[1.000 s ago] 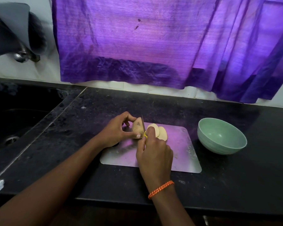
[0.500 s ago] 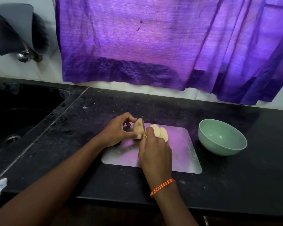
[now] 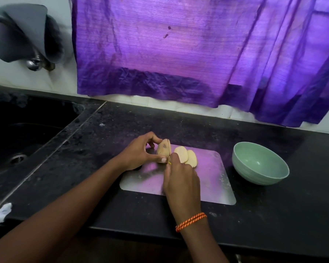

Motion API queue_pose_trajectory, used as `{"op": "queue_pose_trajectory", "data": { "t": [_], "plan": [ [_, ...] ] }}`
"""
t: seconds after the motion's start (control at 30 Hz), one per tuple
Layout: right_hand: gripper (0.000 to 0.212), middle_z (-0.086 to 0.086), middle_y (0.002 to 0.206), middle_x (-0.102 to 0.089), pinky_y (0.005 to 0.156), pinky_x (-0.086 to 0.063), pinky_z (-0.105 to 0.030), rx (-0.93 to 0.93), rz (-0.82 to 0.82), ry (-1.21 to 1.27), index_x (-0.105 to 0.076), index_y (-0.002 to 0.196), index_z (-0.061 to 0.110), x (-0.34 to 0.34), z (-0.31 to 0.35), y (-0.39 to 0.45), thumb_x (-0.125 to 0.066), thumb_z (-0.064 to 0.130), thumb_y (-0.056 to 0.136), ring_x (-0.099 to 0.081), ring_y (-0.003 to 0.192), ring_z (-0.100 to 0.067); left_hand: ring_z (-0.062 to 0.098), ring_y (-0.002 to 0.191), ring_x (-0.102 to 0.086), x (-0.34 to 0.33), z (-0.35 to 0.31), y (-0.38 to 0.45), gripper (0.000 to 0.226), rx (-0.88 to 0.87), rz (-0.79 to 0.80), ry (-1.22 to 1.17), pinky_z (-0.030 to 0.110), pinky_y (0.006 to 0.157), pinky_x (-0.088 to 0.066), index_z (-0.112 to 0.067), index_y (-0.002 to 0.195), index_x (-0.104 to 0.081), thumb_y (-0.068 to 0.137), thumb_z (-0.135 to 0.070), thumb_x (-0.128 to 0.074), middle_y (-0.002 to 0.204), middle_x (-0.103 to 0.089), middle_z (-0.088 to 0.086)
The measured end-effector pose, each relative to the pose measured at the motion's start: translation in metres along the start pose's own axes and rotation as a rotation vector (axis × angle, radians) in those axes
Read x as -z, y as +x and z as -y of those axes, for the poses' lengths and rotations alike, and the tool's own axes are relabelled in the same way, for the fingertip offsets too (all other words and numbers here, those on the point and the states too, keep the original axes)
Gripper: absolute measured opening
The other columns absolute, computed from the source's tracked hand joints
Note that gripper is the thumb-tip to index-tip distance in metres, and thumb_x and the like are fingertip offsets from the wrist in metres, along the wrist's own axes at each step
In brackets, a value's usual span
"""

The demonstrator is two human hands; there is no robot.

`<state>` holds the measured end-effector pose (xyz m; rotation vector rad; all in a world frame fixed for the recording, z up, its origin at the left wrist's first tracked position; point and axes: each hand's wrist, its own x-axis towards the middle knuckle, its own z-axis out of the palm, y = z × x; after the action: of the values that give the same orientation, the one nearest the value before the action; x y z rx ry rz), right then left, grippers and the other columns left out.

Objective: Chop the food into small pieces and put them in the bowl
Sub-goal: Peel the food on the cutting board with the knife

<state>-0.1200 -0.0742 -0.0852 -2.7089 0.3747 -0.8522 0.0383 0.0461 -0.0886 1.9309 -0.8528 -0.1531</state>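
A crumpled purple fabric curtain [image 3: 179, 54] hangs on the wall beyond both hands. Far to the left of the left hand lies a black sunken sink [image 3: 17, 141] with a round metal drain [image 3: 17, 158]; above it, a metal tap [image 3: 34, 63] wrapped in grey cloth [image 3: 21, 33]. A small white scrap [image 3: 2, 212] lies at the black stone countertop's [image 3: 273, 215] near left edge.

Two hands, left [image 3: 141, 151] and right [image 3: 181, 184], one potato [image 3: 162, 149], two cut slices [image 3: 186, 157], one cutting board [image 3: 213, 179], one green bowl [image 3: 260, 164] right.

Dim; purple light through curtain [image 3: 179, 54], glare on cutting board [image 3: 213, 179]; wide-angle edge bending.
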Motion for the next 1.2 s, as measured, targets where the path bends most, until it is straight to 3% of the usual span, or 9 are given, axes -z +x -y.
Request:
{"op": "queue_pose_trajectory", "data": {
  "t": [0.1,0.3,0.53,0.7,0.8,0.93,1.07,1.2],
  "plan": [
    [0.008,0.0,0.077,-0.055,0.051,-0.041,-0.032,-0.011,0.023,0.006,-0.053,0.111,0.021,0.001,0.003,0.004,-0.055,0.02,0.103,-0.055,0.064,-0.021,0.002,0.112,-0.063,0.0,0.0,-0.001,0.05,-0.002,-0.008,-0.003,0.024,0.101,-0.046,-0.03,0.113,-0.069,0.072,-0.036,-0.098,0.117,-0.07,-0.02],
    [0.026,-0.004,0.082,-0.062,0.055,-0.034,-0.032,0.004,0.057,-0.069,-0.058,0.125,0.02,-0.002,0.003,-0.002,-0.052,0.013,0.101,-0.054,0.067,-0.022,0.002,0.112,-0.063,0.001,-0.001,-0.001,0.049,-0.002,-0.001,0.004,0.023,0.099,-0.044,-0.028,0.115,-0.07,0.074,-0.034,-0.097,0.116,-0.07,-0.02],
    [0.036,-0.001,0.092,-0.066,0.058,-0.042,-0.029,-0.106,0.057,-0.037,-0.054,0.138,0.021,0.01,0.001,-0.007,-0.054,0.023,0.102,-0.063,0.076,-0.019,0.007,0.115,-0.064,0.001,-0.002,-0.004,0.058,0.007,0.005,-0.044,0.043,0.111,-0.049,-0.031,0.121,-0.068,0.072,-0.048,-0.095,0.12,-0.07,-0.019],
    [0.013,0.004,0.076,-0.051,0.049,-0.026,-0.028,-0.145,0.002,-0.023,-0.054,0.112,0.021,0.015,0.007,-0.005,-0.053,0.028,0.102,-0.044,0.063,-0.017,0.013,0.115,-0.065,0.001,-0.003,-0.005,0.054,-0.005,0.0,-0.082,0.05,0.111,-0.049,-0.03,0.119,-0.069,0.074,-0.036,-0.098,0.122,-0.071,-0.014],
    [0.012,0.001,0.078,-0.057,0.053,-0.038,-0.031,-0.119,0.022,0.013,-0.054,0.111,0.02,0.011,0.008,-0.003,-0.053,0.028,0.102,-0.058,0.067,-0.021,0.013,0.117,-0.065,0.001,-0.003,-0.005,0.056,0.001,0.0,-0.094,0.048,0.112,-0.049,-0.032,0.12,-0.068,0.072,-0.039,-0.098,0.124,-0.071,-0.014],
    [0.012,-0.002,0.083,-0.062,0.055,-0.04,-0.032,-0.122,0.028,0.039,-0.055,0.112,0.02,0.01,0.005,-0.001,-0.052,0.027,0.102,-0.063,0.073,-0.023,0.007,0.122,-0.064,0.004,-0.005,-0.004,0.054,0.021,0.042,-0.102,0.041,0.117,-0.045,-0.026,0.125,-0.068,0.079,-0.026,-0.095,0.127,-0.071,-0.014],
    [0.011,-0.001,0.081,-0.06,0.055,-0.036,-0.03,-0.119,0.013,0.059,-0.055,0.11,0.02,0.01,0.004,-0.001,-0.053,0.027,0.103,-0.052,0.067,-0.02,0.007,0.124,-0.063,0.005,-0.006,-0.005,0.054,0.025,0.052,-0.107,0.039,0.117,-0.045,-0.025,0.126,-0.068,0.08,-0.025,-0.094,0.128,-0.071,-0.014],
    [0.01,0.003,0.07,-0.052,0.045,-0.022,-0.024,-0.136,-0.111,0.044,-0.058,0.106,0.018,0.01,0.006,-0.001,-0.061,0.024,0.098,-0.037,0.057,-0.015,0.009,0.124,-0.063,0.003,-0.007,-0.007,0.052,0.002,0.05,-0.093,0.042,0.115,-0.046,-0.029,0.127,-0.069,0.081,-0.028,-0.094,0.129,-0.071,-0.014]
  ]
}}
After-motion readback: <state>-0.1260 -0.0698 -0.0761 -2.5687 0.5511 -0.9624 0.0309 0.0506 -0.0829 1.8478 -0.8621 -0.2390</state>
